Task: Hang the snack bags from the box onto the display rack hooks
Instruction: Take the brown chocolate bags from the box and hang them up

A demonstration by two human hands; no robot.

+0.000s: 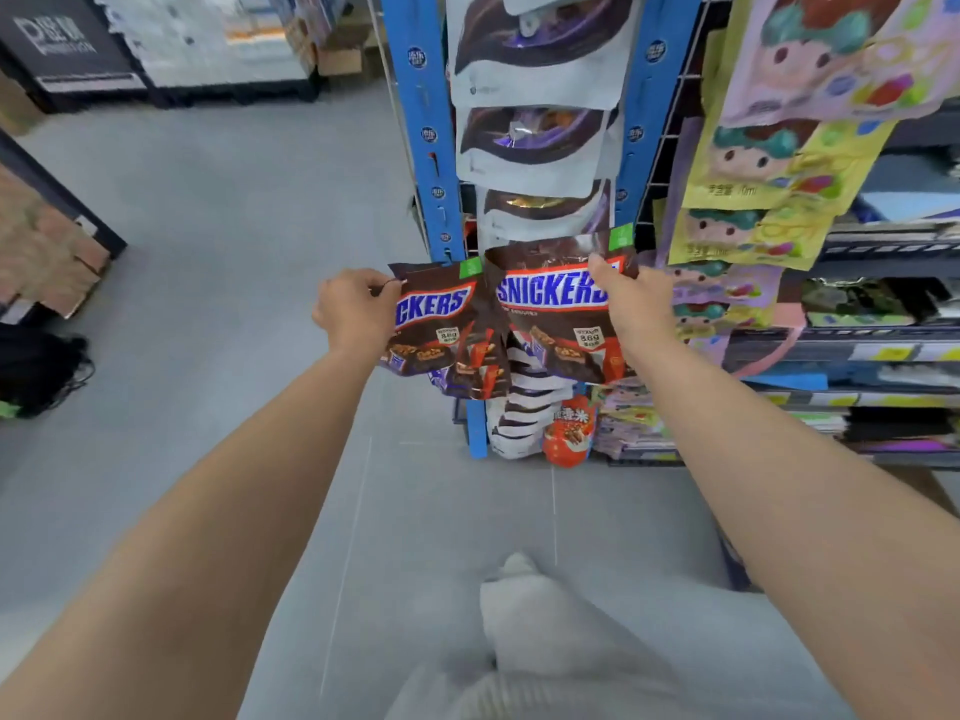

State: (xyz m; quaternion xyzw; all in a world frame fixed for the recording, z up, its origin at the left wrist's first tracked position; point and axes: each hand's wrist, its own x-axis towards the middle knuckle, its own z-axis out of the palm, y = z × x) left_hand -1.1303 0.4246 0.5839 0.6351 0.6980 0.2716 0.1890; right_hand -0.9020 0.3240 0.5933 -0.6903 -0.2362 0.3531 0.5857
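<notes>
Two brown Snickers bags hang in front of the blue display rack [423, 148]. My left hand [353, 311] grips the left Snickers bag [434, 324] at its upper left corner. My right hand [631, 304] pinches the right Snickers bag [550, 304] at its upper right edge, thumb on the front. The tops of both bags sit at the rack's lower part, just under a column of white and purple bags [535, 142]. Any hook behind the bags is hidden. No box is in view.
Pastel candy bags [769, 163] hang on a wire grid to the right, with stocked shelves [883, 350] beyond. More bags and an orange bag [569, 431] sit at the rack's foot. A black bag [36, 368] lies on the grey floor at left. My leg [545, 641] is below.
</notes>
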